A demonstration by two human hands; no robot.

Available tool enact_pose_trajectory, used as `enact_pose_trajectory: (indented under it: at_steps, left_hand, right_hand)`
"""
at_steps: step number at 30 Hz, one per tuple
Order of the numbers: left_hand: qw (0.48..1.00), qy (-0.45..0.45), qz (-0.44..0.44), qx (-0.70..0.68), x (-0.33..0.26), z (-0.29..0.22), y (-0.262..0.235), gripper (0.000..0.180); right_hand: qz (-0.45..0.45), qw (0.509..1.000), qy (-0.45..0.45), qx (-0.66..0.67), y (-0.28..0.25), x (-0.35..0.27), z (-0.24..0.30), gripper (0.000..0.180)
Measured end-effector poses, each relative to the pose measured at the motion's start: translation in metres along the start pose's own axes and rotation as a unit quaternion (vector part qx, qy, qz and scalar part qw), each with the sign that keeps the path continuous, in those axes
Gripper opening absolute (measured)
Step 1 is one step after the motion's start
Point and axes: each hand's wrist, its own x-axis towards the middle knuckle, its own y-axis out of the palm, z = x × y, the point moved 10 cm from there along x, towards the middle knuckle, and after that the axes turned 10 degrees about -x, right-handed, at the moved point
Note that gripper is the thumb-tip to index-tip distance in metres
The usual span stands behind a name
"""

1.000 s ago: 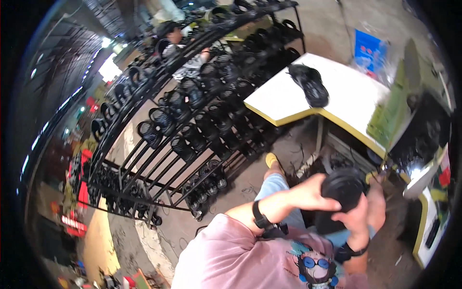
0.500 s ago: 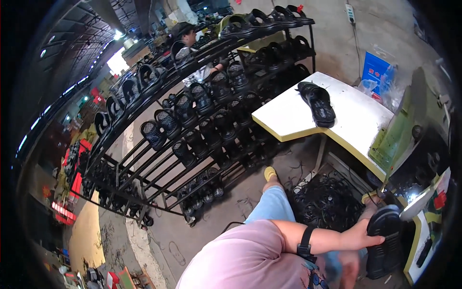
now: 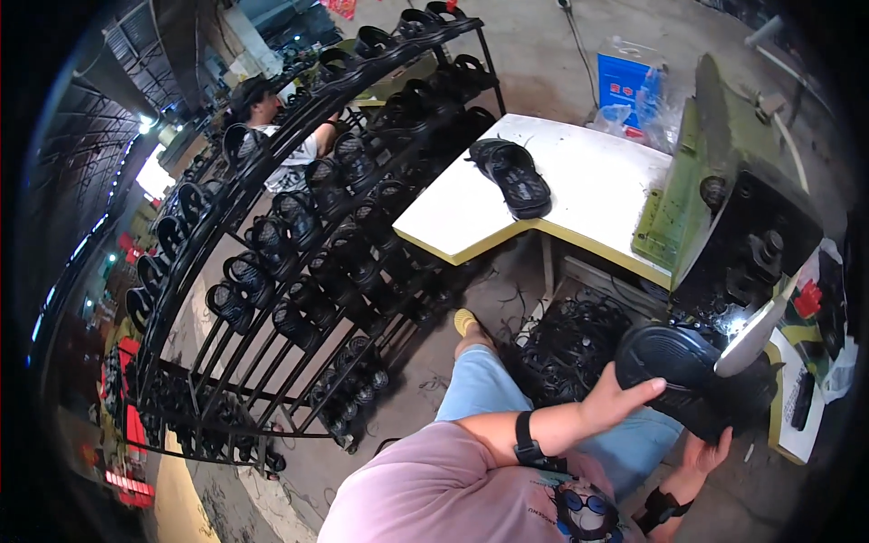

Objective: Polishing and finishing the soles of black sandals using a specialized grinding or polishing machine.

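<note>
A black slipper [image 3: 665, 351] lies tilted with its ridged sole up at the sewing-machine-like green and black machine [image 3: 756, 240], just beside a pale rounded plate [image 3: 751, 337] and a bright lamp. My left hand [image 3: 620, 398] is closed on the slipper's near left side, thumb laid over the sole. Below it, my right hand [image 3: 709, 450] curls its fingers up against the dark lower part of the slipper, partly hidden by it. Another black slipper [image 3: 514, 179] rests on the white table [image 3: 588, 172], away from both hands.
A black rack [image 3: 339, 81] full of black slippers stands on the left, with a person [image 3: 262, 113] behind it. Black trimmings [image 3: 579, 348] are heaped under the table. A blue packet [image 3: 625, 90] and plastic bags lie by the wall. A black-handled tool [image 3: 802, 401] is at the right.
The view has swung right. The slipper, upright in my left hand before, is now tipped over beside the pale plate. My right hand, blurred below earlier, has come up to the slipper.
</note>
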Motion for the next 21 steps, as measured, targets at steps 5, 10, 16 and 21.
enact_pose_trajectory:
  at_steps: [5,10,16,21]
  left_hand:
    - [0.998,0.012,0.037,-0.043,0.009,-0.016,-0.023,0.046]
    - [0.993,0.003,0.007,-0.120,0.011,-0.031,-0.062,0.048]
    - [0.987,0.008,-0.022,-0.160,0.025,-0.075,-0.096,0.054]
    - [0.946,0.110,-0.202,0.228,0.046,-0.190,-0.088,0.059]
  right_hand:
    - [-0.032,0.990,-0.010,-0.136,0.006,0.010,-0.010,0.057]
    - [-0.055,0.988,0.003,-0.142,0.037,0.016,-0.044,0.063]
    - [-0.160,0.978,0.044,-0.124,0.080,0.020,-0.097,0.063]
    - [-0.167,0.972,0.130,-0.099,0.117,0.029,-0.138,0.054]
